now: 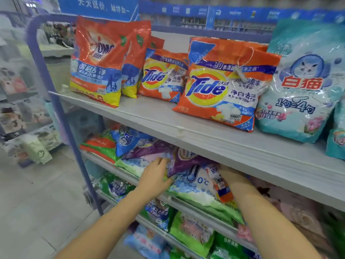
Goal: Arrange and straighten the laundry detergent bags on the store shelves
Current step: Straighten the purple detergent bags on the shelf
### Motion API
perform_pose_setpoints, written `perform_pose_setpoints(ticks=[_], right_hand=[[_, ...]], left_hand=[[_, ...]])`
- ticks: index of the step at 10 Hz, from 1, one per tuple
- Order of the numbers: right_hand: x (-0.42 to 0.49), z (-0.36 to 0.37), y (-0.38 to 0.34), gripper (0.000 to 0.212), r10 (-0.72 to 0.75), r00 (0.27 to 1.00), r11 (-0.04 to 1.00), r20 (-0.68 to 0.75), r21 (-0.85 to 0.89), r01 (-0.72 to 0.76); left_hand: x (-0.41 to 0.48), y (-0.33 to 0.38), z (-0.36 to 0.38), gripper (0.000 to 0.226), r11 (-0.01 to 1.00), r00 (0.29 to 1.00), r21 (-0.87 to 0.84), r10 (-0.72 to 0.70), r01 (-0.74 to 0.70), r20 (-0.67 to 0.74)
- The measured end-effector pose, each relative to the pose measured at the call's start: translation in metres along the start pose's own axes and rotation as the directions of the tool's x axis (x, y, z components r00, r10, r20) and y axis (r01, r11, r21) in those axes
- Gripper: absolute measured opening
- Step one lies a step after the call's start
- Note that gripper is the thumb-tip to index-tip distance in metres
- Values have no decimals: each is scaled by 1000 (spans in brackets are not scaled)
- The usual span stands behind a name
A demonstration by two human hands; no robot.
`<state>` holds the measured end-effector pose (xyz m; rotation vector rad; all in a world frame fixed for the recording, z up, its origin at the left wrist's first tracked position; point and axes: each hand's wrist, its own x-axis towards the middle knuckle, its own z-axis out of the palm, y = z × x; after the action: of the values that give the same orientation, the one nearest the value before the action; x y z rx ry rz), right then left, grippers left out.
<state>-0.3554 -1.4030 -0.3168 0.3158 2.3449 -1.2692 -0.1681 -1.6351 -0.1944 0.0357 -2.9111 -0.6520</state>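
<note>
Looking down from your head camera, you face a grey store rack with blue posts (56, 101). Both of your bare forearms reach up from six o'clock toward the middle shelf (97, 159). There a loose heap of detergent bags (145, 156) lies flat, just below the centre of the view.

Your left hand (155, 176) rests on that heap. Its fingers curl over the nine o'clock edge of a purple bag (184, 163) and take hold of it; the thumb is hidden. Your right hand (231, 175) sits at three o'clock of the same purple bag, tucked under the lip of the top shelf (205, 139). Its fingers are out of sight behind the packaging, so whether it grips anything cannot be told.

The purple bag lies tilted on top of a white and green bag (197, 186) printed with 0°C. At ten o'clock from your left hand lie a blue bag (127, 141) and an orange and green bag (99, 144).

On the top shelf, from ten o'clock round to two o'clock, stand four bags. They are an orange OMO bag (99, 60), a small Tide bag (160, 77), a larger Tide bag (222, 86) leaning back, and a teal bag (302, 85) showing a white cat. More green and blue bags (190, 232) fill the lower shelves at six o'clock. A blue sign (99, 6) hangs at eleven o'clock.
</note>
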Motion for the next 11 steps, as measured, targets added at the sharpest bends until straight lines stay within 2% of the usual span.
perform_pose_setpoints(ticks=[1,2,3,4,5,6,7,8,9,10,11], right_hand=[[-111,1,-55,22,-48,998,999,-34,-6,48],[-135,2,-70,8,-177,984,941,3,292,169],[-180,-8,-74,16,-357,931,678,73,706,205],[-212,-18,-62,10,-424,899,627,113,752,201],[-249,-38,-40,35,-449,876,706,173,670,229],[-267,-58,-20,55,-460,860,730,220,646,225],[-303,-93,7,58,-501,849,699,169,658,281],[-328,-118,26,58,-507,857,685,93,647,335],[-372,-163,62,58,-473,880,672,-45,628,393],[-405,-196,90,55,-409,902,692,-142,595,408],[-458,-248,139,24,-286,901,751,-325,508,421]], left_hand=[[7,-23,-11,58,994,999,-107,12,-7,52],[9,-34,-18,59,982,998,-190,0,12,65],[8,-36,-25,71,920,991,-388,-1,52,132],[3,-31,-23,91,790,951,-591,32,164,307],[-2,-19,-6,130,691,843,-694,238,202,483],[-11,2,7,130,599,715,-754,399,271,574],[-34,57,22,106,545,535,-772,567,326,626],[-44,93,31,92,546,460,-773,622,324,633],[-63,149,47,92,541,436,-784,652,305,620],[-84,189,62,103,504,433,-789,660,351,614],[-127,263,87,100,432,420,-790,679,434,602]])
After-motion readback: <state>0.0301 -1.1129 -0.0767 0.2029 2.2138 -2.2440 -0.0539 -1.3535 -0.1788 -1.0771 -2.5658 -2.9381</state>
